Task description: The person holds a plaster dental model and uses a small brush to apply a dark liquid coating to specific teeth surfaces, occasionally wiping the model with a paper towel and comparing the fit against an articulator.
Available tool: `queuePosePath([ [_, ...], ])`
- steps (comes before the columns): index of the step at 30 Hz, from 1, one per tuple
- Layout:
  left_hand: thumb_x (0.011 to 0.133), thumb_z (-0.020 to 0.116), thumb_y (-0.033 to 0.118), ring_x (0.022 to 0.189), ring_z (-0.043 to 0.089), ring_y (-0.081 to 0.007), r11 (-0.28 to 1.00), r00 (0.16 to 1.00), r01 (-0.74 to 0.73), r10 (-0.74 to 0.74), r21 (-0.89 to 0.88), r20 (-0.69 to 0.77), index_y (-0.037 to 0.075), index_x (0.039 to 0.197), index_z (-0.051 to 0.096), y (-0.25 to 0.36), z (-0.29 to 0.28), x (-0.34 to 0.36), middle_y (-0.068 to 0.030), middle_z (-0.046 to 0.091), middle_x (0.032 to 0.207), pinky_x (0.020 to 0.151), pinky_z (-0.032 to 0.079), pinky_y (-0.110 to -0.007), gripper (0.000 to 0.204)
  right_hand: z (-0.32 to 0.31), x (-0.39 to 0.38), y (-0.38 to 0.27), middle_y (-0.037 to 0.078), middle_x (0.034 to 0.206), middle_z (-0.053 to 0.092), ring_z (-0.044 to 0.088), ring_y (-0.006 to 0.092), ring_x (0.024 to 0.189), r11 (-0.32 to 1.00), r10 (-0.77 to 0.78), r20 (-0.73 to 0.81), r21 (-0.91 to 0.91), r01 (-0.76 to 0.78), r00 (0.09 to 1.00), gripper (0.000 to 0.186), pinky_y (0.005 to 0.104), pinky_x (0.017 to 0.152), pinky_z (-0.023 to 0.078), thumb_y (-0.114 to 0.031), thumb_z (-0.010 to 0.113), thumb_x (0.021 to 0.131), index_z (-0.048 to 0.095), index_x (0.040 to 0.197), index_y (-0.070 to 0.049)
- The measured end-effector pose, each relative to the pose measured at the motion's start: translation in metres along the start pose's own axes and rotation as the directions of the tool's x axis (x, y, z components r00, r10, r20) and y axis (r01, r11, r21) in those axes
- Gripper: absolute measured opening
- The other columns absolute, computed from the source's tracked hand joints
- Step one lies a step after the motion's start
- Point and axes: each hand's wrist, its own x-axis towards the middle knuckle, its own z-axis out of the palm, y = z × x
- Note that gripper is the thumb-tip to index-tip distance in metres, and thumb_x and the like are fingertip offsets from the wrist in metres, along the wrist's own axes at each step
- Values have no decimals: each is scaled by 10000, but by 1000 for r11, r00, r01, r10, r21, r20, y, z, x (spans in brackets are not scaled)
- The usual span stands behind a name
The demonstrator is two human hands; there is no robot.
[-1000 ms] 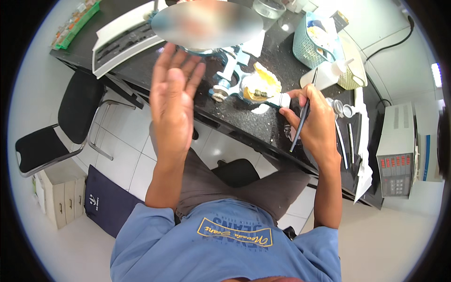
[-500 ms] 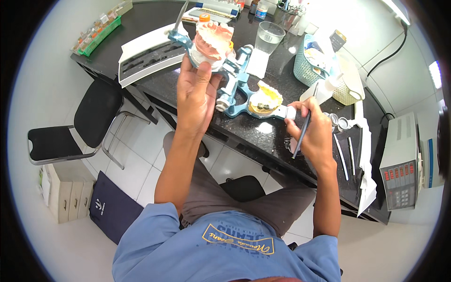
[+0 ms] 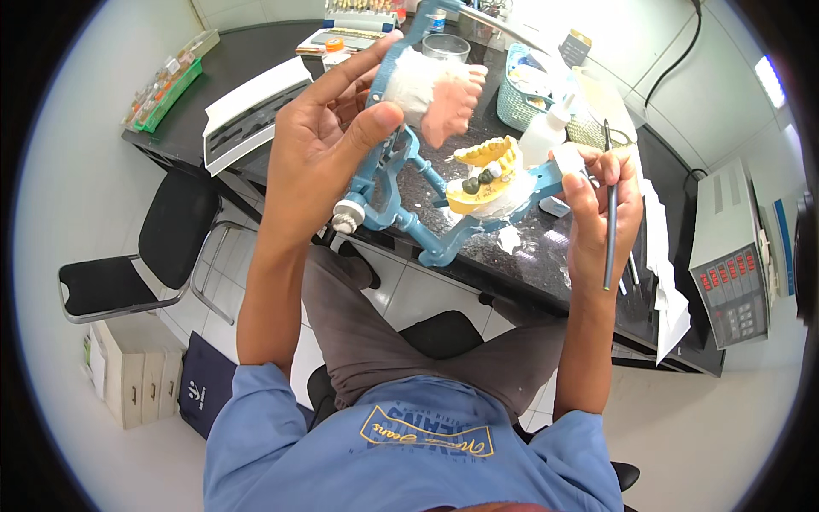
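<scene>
Both curled left hand (image 3: 311,158) and pinching right hand (image 3: 590,222) — keeping its tool (image 3: 609,243) — hold the articulator (image 3: 439,248) higher.

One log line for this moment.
left hand: holding blue frame, upper part | right hand: holding frame's lower end, dark stick | pink teeth model, yellow teeth model: on frame, apart

A black chair (image 3: 177,218) stands near a pale drawer cabinet (image 3: 141,382)
</scene>
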Motion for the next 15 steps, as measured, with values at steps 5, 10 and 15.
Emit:
queuePosePath([
  [5, 837, 739, 180, 1009, 591, -135, 999, 997, 43, -45, 21, 71, -43, 1289, 542, 19, 10, -2, -134, 639, 1147, 883, 476, -268, 542, 0, -3, -20, 120, 1006, 608, 631, 122, 896, 1000, -18, -58, 7, 19, 998, 361, 224, 740, 503, -5, 716, 796, 369, 849, -90],
  [10, 839, 718, 278, 1116, 597, -235, 987, 983, 113, -128, 119, 130, -83, 1303, 503, 36, 15, -6, -222, 593, 1223, 975, 449, -354, 626, -5, -7, -29, 150, 988, 637, 645, 131, 846, 996, -80, -36, 30, 81, 996, 373, 240, 712, 535, -22, 744, 787, 381, 842, -87],
  [15, 842, 715, 303, 1127, 592, -237, 987, 980, 103, -123, 126, 160, -94, 1304, 495, 43, 20, -9, -231, 586, 1232, 975, 449, -356, 648, -9, -9, -37, 165, 986, 643, 650, 140, 839, 994, -102, -41, 26, 103, 994, 376, 242, 705, 541, -22, 748, 786, 382, 843, -85],
])
